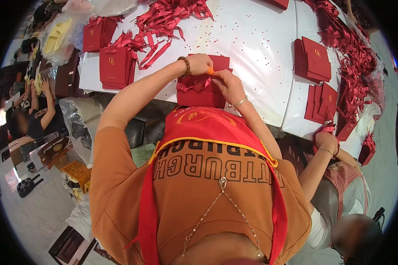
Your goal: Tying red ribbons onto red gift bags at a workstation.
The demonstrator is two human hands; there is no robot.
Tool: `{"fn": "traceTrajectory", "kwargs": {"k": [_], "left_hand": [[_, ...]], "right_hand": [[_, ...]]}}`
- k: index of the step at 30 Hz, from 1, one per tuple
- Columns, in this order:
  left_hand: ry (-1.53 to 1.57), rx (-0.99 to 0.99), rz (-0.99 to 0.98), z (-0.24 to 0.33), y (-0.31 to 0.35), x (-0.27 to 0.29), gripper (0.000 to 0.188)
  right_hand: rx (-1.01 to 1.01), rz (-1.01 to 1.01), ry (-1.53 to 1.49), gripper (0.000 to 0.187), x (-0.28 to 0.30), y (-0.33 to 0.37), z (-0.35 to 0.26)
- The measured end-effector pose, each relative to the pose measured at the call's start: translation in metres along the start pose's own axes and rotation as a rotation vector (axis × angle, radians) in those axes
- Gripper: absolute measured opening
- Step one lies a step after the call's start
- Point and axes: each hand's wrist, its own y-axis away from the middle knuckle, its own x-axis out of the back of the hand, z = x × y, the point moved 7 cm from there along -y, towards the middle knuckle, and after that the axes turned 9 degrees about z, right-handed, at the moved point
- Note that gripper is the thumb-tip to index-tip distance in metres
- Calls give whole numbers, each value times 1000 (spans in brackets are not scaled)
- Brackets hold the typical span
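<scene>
A red paper gift bag (200, 98) lies on the white table in front of me, with a shiny red ribbon (200, 84) across it. My left hand (200, 64) reaches over the bag's far part, fingers curled closed at the ribbon. Something small and orange (210, 70) shows at its fingertips; I cannot tell what it is. From the right, my right hand (230, 86) meets it, thumb and finger pinched on the ribbon. Both sets of fingertips nearly touch, and they partly hide the ribbon's end.
More red gift bags (116, 67) stand to the left below a heap of red ribbons (170, 17). Further bags (313, 59) lie at the right beside another ribbon pile (356, 66). Red specks dot the white table (261, 66). A co-worker's hand (326, 141) works close on my right.
</scene>
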Motion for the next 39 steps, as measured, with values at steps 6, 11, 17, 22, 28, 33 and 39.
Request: {"fn": "traceTrajectory", "kwargs": {"k": [6,11,17,22,28,33,39], "left_hand": [[63,-49,84,-3,3,0,23],[72,-48,-139,6,5,10,25],[104,-45,102,-5,6,5,22],[112,-57,165,-1,10,9,21],[-357,-402,514,33,40,19,18],[134,-54,294,3,26,32,18],[454,116,294,-59,8,42,40]], "right_hand": [[-44,-30,17,19,-2,0,7],[-114,-68,-59,15,-5,-6,4],[-70,-44,-34,15,-4,-5,3],[-61,-72,-49,13,-3,-7,-1],[-88,-74,-57,12,-7,-9,-3],[61,-112,-75,11,-2,-7,-25],[118,-84,-69,10,0,-5,-34]]}}
